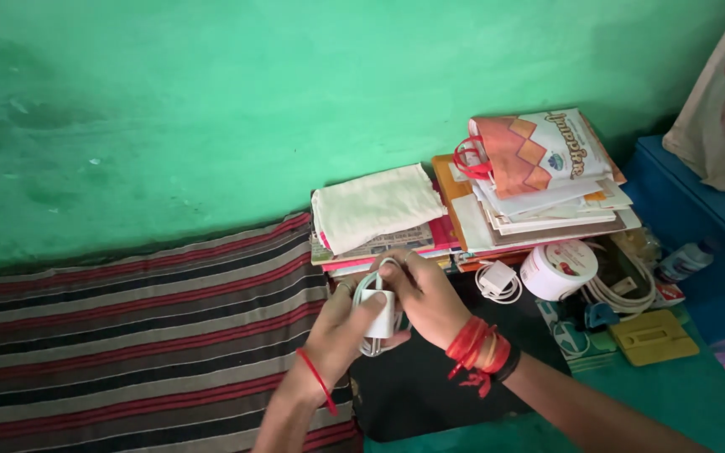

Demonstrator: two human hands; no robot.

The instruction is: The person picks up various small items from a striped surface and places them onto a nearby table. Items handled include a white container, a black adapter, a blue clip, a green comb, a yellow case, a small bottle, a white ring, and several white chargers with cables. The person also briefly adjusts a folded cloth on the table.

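Both my hands meet over the middle of the floor mat and hold a white charger block with its cable looped around it (pixel 380 315). My left hand (pixel 341 329) grips the block from the left, thumb on its front. My right hand (pixel 425 295) closes over the cable loops from the right. A thin red thread circles my left wrist, and red and black threads wrap my right wrist.
A striped mat (pixel 127 335) lies at the left against a green wall. Stacked books with a folded cream cloth (pixel 375 205) and a paper bag on papers (pixel 530 155) sit behind. A second white charger (pixel 497 279), a round white tub (pixel 558 268), a yellow holder (pixel 652 335).
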